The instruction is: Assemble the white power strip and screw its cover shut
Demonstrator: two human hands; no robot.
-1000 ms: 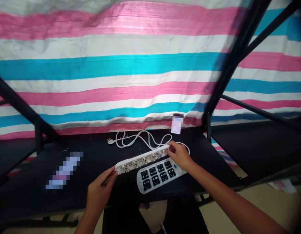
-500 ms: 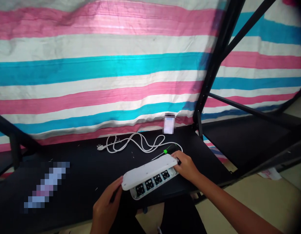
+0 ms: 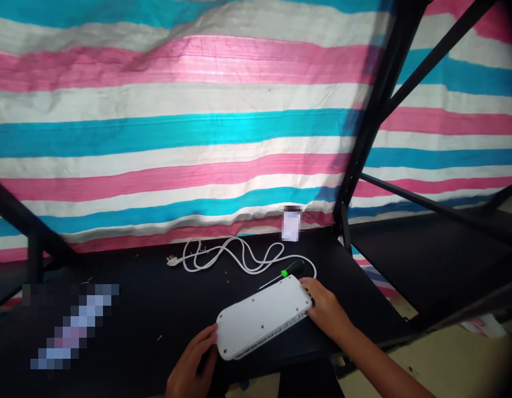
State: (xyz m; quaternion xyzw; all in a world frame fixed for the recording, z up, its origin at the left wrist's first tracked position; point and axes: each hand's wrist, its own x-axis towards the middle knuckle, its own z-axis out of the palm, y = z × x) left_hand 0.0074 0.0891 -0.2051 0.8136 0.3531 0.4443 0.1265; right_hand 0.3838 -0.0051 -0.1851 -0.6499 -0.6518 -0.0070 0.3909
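- ok so there's a white power-strip casing [image 3: 264, 318] low over the near side of the black table [image 3: 135, 320], flat back facing up w/ small dark holes in it. Can't tell if it's resting or a bit off the surface.
- R hand [image 3: 326, 309]: grip is closed round the right end, fingers at the far corner, thumb mostly hidden.
- L hand [image 3: 193, 362]: grip is on the left end, fingertips against the rounded edge, so it's held btwn both hands.
- white cord [image 3: 252, 272] is looped behind, plug [image 3: 172, 260] off to the left; screwdriver [image 3: 295, 267] w/ green collar lies just behind the casing.
- imo it's light, stiff plastic, kinda slick, prob ok w/ handling but thin edges could crack if squeezed hard.
- near long side shows a slotted edge, so halves might slip apart; best hold = both short ends, top + bottom pinched tog, cord slack.
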